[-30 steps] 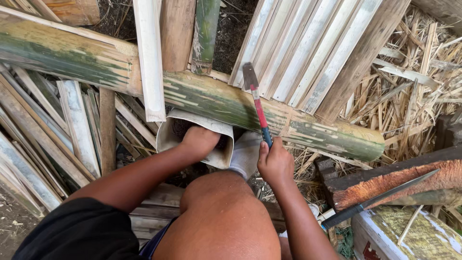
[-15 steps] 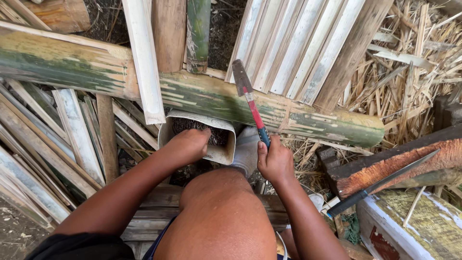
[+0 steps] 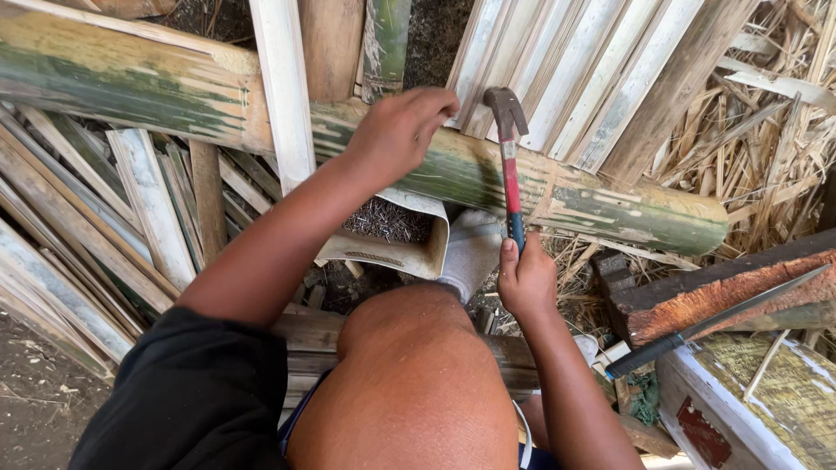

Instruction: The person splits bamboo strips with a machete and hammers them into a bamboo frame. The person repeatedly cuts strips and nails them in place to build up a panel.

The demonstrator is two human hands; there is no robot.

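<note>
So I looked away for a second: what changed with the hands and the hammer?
The left hand left the box of nails and rose to the green bamboo pole, fingers pinched together. The hammer swung more upright, its head by that hand. The right hand still grips the handle; the box stayed put.

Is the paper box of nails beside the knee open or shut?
Open. The top of the paper box is folded back, and a heap of thin dark nails shows inside.

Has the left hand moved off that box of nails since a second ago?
Yes. The left hand has left the box of nails and gone up onto the big bamboo pole, beside the hammer.
</note>
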